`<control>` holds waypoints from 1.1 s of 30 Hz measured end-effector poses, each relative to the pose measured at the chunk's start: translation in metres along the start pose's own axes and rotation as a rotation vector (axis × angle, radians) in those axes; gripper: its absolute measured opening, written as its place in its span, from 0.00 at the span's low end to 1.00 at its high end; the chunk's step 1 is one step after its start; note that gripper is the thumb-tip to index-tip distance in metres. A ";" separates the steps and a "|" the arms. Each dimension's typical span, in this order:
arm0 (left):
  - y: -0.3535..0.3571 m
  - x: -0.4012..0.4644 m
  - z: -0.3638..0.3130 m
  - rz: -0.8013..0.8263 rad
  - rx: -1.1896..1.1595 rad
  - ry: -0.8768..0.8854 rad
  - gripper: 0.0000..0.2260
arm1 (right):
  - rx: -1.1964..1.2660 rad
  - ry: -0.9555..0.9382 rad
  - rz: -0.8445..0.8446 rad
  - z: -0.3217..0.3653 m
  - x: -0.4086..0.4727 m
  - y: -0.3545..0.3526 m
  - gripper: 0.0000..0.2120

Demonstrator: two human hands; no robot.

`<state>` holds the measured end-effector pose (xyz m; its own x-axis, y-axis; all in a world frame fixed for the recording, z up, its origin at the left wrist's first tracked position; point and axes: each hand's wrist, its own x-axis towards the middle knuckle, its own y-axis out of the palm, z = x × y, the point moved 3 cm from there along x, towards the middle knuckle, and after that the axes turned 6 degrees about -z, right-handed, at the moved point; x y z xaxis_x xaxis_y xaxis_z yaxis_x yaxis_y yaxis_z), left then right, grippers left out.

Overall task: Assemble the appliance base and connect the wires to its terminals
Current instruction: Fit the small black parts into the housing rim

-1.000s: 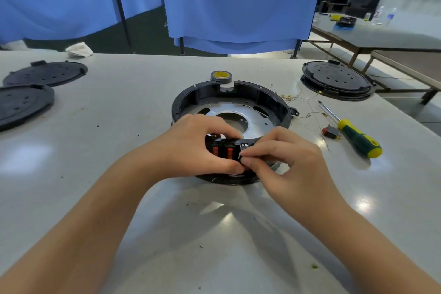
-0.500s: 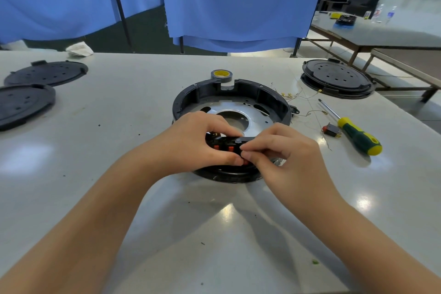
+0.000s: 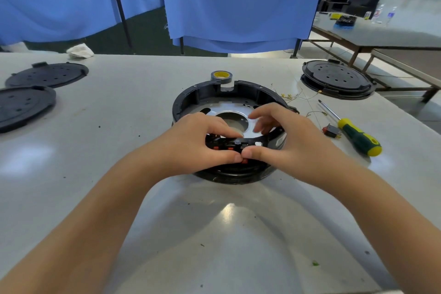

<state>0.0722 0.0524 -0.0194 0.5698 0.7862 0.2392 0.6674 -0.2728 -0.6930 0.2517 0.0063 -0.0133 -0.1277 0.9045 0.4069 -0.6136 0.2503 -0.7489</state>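
The round black plastic appliance base [image 3: 229,102] sits mid-table on the grey table [image 3: 143,93]. Both hands — left hand [image 3: 193,141] and right hand [image 3: 286,141] — curl around its near rim, pinching the small black switch block with red buttons [image 3: 229,145], thumbs touching.

The base [image 3: 191,99] was a black plastic ring, glossy on its outer wall, around a bright, smooth metal plate [image 3: 235,108]. The table [image 3: 143,102] had a smooth, pale, semi-gloss top showing reflections. The screwdriver [image 3: 353,130] had a shiny metal shaft and a glossy plastic handle. The lids [image 3: 46,74] were matt black plastic. The curtains [image 3: 238,0] were cloth.
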 end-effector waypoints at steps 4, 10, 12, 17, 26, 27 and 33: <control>0.000 -0.001 -0.001 0.004 -0.013 0.017 0.09 | 0.057 -0.040 0.023 -0.006 0.003 0.004 0.13; 0.003 0.000 -0.002 -0.027 -0.041 0.025 0.07 | 0.110 -0.117 -0.082 -0.010 -0.005 0.012 0.09; 0.003 0.000 -0.002 -0.035 -0.045 0.026 0.07 | 0.122 -0.101 -0.092 -0.012 -0.006 0.012 0.07; 0.002 -0.001 -0.004 -0.033 -0.051 0.027 0.06 | 0.185 -0.061 -0.097 -0.012 -0.005 0.012 0.05; 0.001 -0.001 -0.008 -0.055 -0.069 0.001 0.08 | 0.212 -0.044 -0.092 -0.011 -0.002 0.011 0.02; 0.002 -0.001 -0.009 -0.055 -0.066 0.001 0.08 | 0.203 -0.046 -0.086 -0.011 -0.001 0.011 0.03; 0.000 -0.002 -0.004 -0.022 -0.006 -0.037 0.12 | 0.098 -0.112 -0.019 -0.011 -0.003 0.009 0.11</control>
<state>0.0732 0.0488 -0.0167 0.5372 0.8118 0.2289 0.6823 -0.2588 -0.6837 0.2546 0.0093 -0.0273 -0.1985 0.8543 0.4804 -0.6889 0.2270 -0.6884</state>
